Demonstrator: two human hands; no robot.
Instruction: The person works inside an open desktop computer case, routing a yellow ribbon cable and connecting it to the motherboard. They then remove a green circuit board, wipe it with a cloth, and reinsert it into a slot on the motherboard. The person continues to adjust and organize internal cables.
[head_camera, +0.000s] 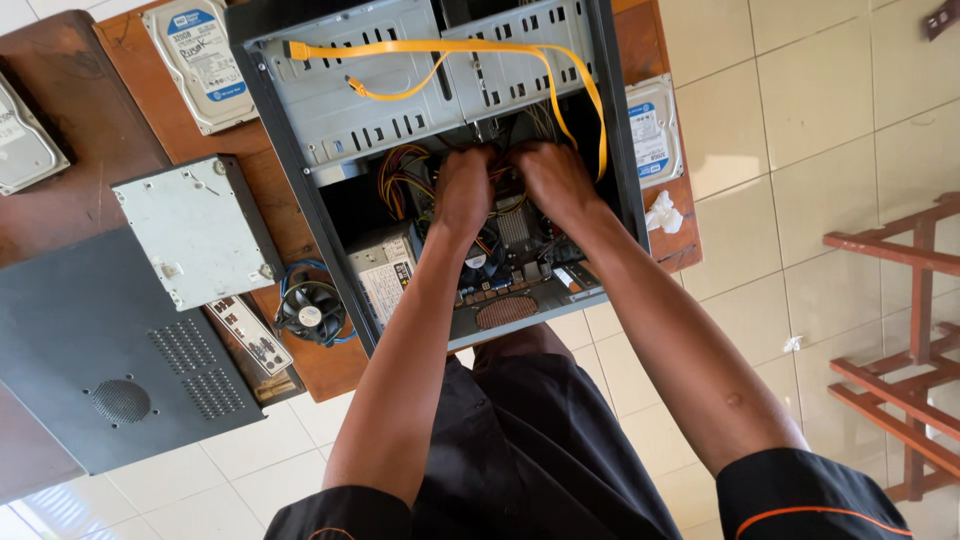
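Both hands (510, 185) inside open computer case (300, 190)

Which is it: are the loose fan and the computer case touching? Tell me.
Apart. The head view shows bare wooden table between the fan and the computer case.

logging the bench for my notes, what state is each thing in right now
case: side open, lying on the desk
side panel: off, flat beside the case
yellow cable: loose, looped over the drive cage
fan: out, on the desk
optical drive: out, on the desk
hard drive: out, on the desk
left hand: inside the case, fingers among wires
right hand: inside the case, fingers hidden
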